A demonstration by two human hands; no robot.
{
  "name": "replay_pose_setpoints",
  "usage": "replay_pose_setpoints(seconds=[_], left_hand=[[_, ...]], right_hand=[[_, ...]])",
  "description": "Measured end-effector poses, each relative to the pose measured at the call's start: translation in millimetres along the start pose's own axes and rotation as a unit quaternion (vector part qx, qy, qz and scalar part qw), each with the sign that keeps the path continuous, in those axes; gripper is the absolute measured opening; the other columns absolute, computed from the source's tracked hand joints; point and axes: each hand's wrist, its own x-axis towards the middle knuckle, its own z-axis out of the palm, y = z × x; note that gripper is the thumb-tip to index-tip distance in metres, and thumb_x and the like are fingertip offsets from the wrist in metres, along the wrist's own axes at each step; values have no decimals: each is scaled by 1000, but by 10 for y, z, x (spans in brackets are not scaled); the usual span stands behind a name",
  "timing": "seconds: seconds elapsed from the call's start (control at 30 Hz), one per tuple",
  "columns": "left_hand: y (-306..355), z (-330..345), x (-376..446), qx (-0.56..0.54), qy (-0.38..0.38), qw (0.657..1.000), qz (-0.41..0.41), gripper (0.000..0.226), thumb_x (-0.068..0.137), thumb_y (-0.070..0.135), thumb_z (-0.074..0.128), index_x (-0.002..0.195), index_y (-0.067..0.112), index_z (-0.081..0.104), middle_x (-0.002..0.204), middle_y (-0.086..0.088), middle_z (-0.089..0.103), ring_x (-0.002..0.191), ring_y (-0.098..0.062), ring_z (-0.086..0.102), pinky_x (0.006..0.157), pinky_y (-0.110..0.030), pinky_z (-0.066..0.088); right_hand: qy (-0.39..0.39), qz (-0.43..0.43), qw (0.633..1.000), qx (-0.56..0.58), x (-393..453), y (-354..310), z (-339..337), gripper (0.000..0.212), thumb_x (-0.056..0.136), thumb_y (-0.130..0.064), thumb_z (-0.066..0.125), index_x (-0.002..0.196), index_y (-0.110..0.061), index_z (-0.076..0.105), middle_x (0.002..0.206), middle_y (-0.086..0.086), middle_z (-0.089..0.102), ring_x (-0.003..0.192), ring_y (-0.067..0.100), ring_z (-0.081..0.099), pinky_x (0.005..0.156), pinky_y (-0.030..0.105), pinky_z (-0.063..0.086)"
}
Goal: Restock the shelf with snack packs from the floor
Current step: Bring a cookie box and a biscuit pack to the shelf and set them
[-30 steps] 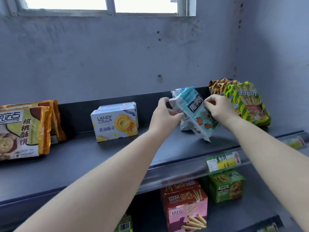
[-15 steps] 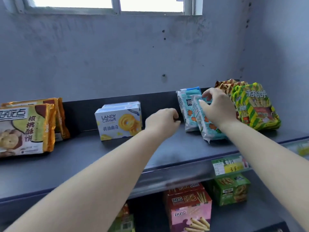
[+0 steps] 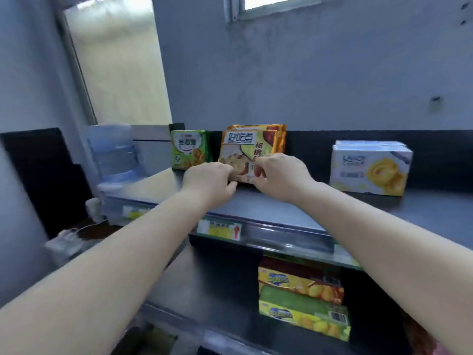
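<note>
An orange-edged biscuit pack [image 3: 252, 147] stands upright on the dark top shelf [image 3: 294, 201], with a second like it right behind. My left hand [image 3: 208, 179] pinches its lower left corner and my right hand [image 3: 280, 175] pinches its lower right edge. My hands hide the bottom of the pack. A green snack pack [image 3: 189, 149] stands just to its left, and a white and blue cookie box [image 3: 369, 167] stands further right on the same shelf.
Price labels [image 3: 220, 229] line the shelf's front rail. Yellow and green boxes [image 3: 302, 298] sit stacked on the shelf below. A water dispenser bottle [image 3: 114, 152] stands beyond the shelf's left end, next to a frosted door [image 3: 115, 65].
The view has swung left. Both hands left the light-blue pack at the right of the shelf and now grip the orange biscuit pack further left.
</note>
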Motion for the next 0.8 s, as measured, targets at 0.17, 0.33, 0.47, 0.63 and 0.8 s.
replay_pose_setpoints(seconds=[0.17,0.33,0.47,0.63,0.8], left_hand=[[-1226,-130,-777,34,-6,992,-121,28,90,40,45,105,24,62,115,-4,65,109,-27,59,80,-33,45],[-2307,-153,-1921,57,-39,965,-254,26,90,39,46,102,24,63,113,0,66,107,-25,59,80,-33,48],[-2952,-14,-2984,64,-91,929,-354,25,91,38,46,102,24,63,111,0,66,105,-26,60,77,-32,46],[-3485,333,-4257,44,-142,865,-480,25,91,40,45,104,26,62,110,3,65,102,-22,60,72,-30,46],[-3908,825,-5267,-7,-180,767,-615,18,89,35,50,94,23,63,104,0,69,99,-24,62,78,-34,52]], right_hand=[[-17,-98,991,88,324,-1410,402,25,87,-35,50,99,-16,61,109,6,64,105,28,57,73,32,39],[-48,-197,970,136,284,-2834,901,29,88,-37,49,101,-15,61,113,7,65,108,29,56,87,36,40],[-89,-272,942,174,-6,-3878,1385,29,90,-34,46,104,-15,62,113,6,64,110,28,55,90,37,36],[-225,-320,894,217,-449,-4893,2073,25,89,-31,48,104,-15,59,109,4,62,108,27,54,91,37,35],[-335,-357,847,210,-750,-5711,2895,25,89,-33,49,103,-16,60,105,4,65,102,26,57,90,36,36]])
